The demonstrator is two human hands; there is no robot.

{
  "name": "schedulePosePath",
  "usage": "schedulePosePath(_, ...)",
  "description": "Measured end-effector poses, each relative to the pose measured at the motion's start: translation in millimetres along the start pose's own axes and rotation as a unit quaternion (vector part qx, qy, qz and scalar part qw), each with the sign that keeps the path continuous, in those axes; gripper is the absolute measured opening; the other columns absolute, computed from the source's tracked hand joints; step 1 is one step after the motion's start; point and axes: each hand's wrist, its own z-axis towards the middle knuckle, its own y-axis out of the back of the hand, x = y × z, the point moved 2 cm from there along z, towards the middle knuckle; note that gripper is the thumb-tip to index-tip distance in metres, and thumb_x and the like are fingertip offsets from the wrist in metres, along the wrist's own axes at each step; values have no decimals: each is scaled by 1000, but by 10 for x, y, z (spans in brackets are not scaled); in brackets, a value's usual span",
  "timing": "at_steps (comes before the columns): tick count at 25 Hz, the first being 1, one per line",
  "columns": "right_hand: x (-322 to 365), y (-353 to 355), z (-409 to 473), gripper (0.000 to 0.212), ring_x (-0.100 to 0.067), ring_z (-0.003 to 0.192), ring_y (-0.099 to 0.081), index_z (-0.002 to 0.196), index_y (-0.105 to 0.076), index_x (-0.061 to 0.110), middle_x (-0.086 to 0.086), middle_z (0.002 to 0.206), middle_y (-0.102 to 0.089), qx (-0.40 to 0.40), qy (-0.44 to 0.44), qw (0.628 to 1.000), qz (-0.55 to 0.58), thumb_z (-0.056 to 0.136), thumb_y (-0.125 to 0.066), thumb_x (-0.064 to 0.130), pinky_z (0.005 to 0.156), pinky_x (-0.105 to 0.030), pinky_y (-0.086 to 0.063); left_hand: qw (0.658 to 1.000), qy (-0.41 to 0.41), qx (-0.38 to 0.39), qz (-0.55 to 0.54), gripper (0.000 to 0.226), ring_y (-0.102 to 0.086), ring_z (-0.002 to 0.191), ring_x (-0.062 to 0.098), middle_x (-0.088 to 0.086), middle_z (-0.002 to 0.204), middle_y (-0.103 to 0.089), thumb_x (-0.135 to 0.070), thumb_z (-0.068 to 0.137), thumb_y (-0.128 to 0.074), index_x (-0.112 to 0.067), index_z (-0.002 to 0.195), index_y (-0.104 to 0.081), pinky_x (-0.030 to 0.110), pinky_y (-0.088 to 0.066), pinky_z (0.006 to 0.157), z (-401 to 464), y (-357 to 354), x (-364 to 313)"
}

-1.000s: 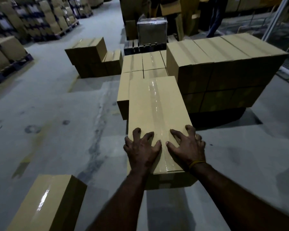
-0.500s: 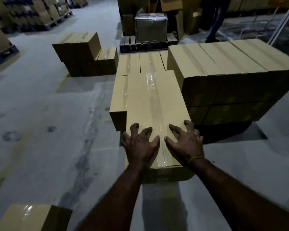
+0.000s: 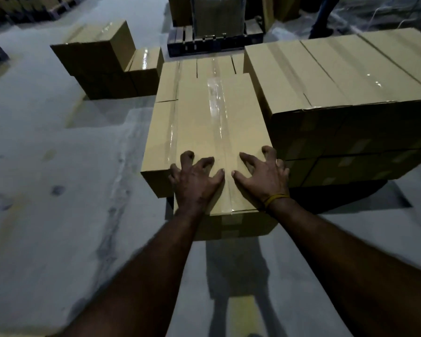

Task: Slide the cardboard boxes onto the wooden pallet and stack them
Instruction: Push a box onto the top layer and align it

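Fingers [image 3: 206, 162] of both hands are spread and bent like claws, tips and palms pressing down on the near end of a long box [image 3: 219, 132]; they grip nothing, only bear on its taped top. From the head camera, the left hand [image 3: 196, 181] sits left of the clear tape strip and the right hand [image 3: 261, 176] right of it, a yellow band [image 3: 276, 198] on that wrist.

That box lies on a lower layer of boxes [image 3: 159, 132], its near end overhanging toward the viewer and its right side close against a taller stack [image 3: 338, 100]. The stack stands two layers high. The pallet under it is lost in shadow, so I cannot tell its edges.

Progress looks well along: one side is built up, while the left side is lower and this box seems not yet pushed fully home. More boxes [image 3: 107, 62] wait on the concrete floor [image 3: 46, 190] at left, so stacking appears unfinished.

No brand, label or readable writing shows on any box; only glossy tape.
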Motion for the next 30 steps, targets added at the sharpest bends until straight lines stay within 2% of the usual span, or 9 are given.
schedulePosePath(4,-13,-11,703,61,-37,133,-34,138,-48,44,-4,151,-20,20,0,1000,1,82,-56,67,111,-53,-26,1000,20,18,-11,53,-37,128,34,-2,143,-35,-66,79,-63,-40,125,-62,43,-34,100,672,-201,-113)
schedulePosePath(11,-99,-72,1618,62,-38,135,-31,139,-49,41,-6,153,-20,20,-1,1000,0,82,-59,64,111,-53,-25,999,17,21,-39,53,-37,130,34,-1,144,-37,-62,78,-68,-37,125,-64,45,-33,103,1530,-523,-286)
schedulePosePath(18,-190,-32,1761,62,-41,140,-20,143,-39,42,-5,156,-18,48,42,996,-68,87,-47,68,113,-55,-20,998,32,30,-37,52,-34,132,35,-3,147,-36,-61,78,-69,-38,125,-64,48,-32,103,1750,-575,-382)
schedulePosePath(22,-313,79,1612,71,-38,148,-2,149,-30,44,-2,161,-10,106,92,988,-67,86,-45,73,116,-58,-12,992,-12,129,7,70,-23,141,39,0,158,-21,-67,80,-63,-43,143,-43,54,-30,108,1685,-454,-318)
schedulePosePath(26,-517,252,1339,85,-31,150,7,151,-21,48,1,165,0,202,157,964,-79,78,-52,77,118,-57,-7,958,-93,264,56,93,-6,148,36,4,164,-7,-71,70,-70,-46,150,-27,56,-20,115,1484,-229,-181)
schedulePosePath(28,-609,316,1255,86,-29,151,6,152,-18,48,2,165,4,231,170,954,-93,80,-61,68,118,-54,-11,937,-138,315,60,97,-2,149,33,4,164,-4,-64,69,-76,-46,150,-26,55,-19,117,1341,-168,-67)
schedulePosePath(30,-667,360,1241,80,-28,151,-6,152,-21,45,0,164,-1,228,175,953,-94,87,-68,46,119,-48,-24,939,-166,293,68,84,-17,148,30,5,163,-14,-44,77,-79,-45,148,-33,45,-31,114,1250,-147,7)
